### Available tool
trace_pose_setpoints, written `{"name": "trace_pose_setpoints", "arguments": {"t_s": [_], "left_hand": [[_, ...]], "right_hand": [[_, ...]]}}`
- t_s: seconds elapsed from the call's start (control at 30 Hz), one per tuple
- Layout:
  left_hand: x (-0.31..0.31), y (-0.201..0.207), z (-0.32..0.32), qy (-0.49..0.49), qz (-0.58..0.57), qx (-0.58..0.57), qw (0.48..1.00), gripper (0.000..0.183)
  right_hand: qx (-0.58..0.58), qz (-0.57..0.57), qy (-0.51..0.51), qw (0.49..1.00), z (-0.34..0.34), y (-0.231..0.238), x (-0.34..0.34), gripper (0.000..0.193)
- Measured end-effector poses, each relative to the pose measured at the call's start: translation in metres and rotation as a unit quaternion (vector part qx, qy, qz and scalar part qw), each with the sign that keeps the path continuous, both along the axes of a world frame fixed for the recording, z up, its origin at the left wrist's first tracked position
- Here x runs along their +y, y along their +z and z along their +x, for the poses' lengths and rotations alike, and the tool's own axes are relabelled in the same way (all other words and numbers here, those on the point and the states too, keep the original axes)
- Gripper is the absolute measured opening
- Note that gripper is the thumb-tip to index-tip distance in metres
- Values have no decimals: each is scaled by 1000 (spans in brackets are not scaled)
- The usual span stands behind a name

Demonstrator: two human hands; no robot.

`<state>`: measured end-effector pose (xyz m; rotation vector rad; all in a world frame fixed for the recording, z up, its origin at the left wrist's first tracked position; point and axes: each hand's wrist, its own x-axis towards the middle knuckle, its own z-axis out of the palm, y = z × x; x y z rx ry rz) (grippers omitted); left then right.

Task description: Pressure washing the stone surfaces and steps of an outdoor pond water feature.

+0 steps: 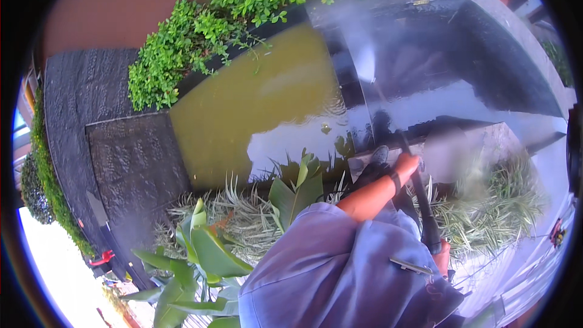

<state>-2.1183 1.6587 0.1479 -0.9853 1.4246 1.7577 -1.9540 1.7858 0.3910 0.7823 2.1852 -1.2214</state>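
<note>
- Head view: the left hand (407,167) was closed around the shaft of a black spray wand (422,203).
- The right hand (443,259) lay at the wand's rear end, partly hidden; how its fingers closed could not be told.
- The wand slanted forward past a shoe (379,155), its far end over a dark glossy slab (419,79).
- White spray (364,61) fanned from that end, so the spraying seemed under way, not finished.
- Much of the slab looked wet and reflective; which parts were done and which were left could not be judged through the mist and reflections.
- Beside it, past a black divider, the greenish pond (243,109) held murky water, with no spray aimed at it.
- Leafy shrubs (164,54) bordered the pond's far side, apart from the jet.
</note>
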Motion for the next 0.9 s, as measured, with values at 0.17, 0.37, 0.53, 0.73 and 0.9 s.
{"name": "trace_pose_setpoints", "arguments": {"t_s": [0.17,0.37,0.53,0.73,0.9], "left_hand": [[-20,-18,66,0,-14,-125,992,19],[-9,-29,-12,-35,-101,46,993,31],[0,30,-66,-39,-21,61,997,27],[-8,8,18,-22,47,-102,993,22],[-2,-2,-1,-52,110,-101,987,22]], "right_hand": [[36,9,64,997,11,10,3,16],[33,16,12,999,-13,-1,-11,16],[86,-8,-16,996,-27,-3,-25,24],[42,20,23,999,6,19,-16,40],[26,40,-20,999,5,15,-24,43]]}}
